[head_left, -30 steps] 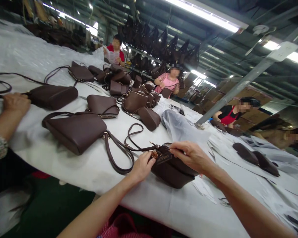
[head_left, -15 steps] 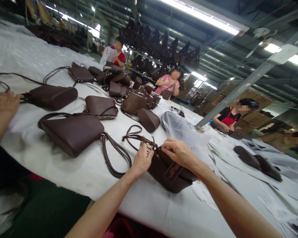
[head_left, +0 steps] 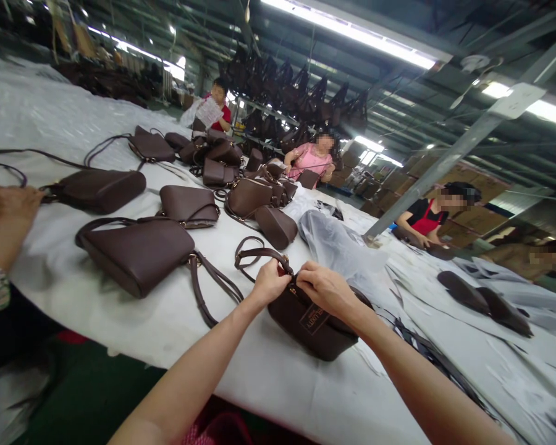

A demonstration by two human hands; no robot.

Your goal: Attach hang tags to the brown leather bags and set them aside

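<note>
A dark brown handbag (head_left: 328,346) sits on the white-covered table in front of me, a dark label with orange lettering (head_left: 314,318) on its side. My left hand (head_left: 271,283) is closed around the strap (head_left: 259,252) where it meets the bag's top corner. Close beside it, my right hand (head_left: 322,285) pinches the bag's top edge by the gold hardware (head_left: 293,288). My fingers partly hide the strap's joint. The strap's loop rises and curves behind my left hand. Another brown handbag (head_left: 136,256) lies to the left, its strap trailing towards mine.
Several more brown bags (head_left: 248,198) are heaped further back. Clear plastic (head_left: 343,238) lies behind my bag, with dark straps (head_left: 426,352) at right. A co-worker's hand (head_left: 13,207) is at far left by a bag (head_left: 104,190). A metal post (head_left: 449,167) rises at right.
My left hand has shifted from lying partly open beside the bag's corner to closing on the strap, whose loop is lifted. The bag has turned slightly and my right hand has moved a little left.
</note>
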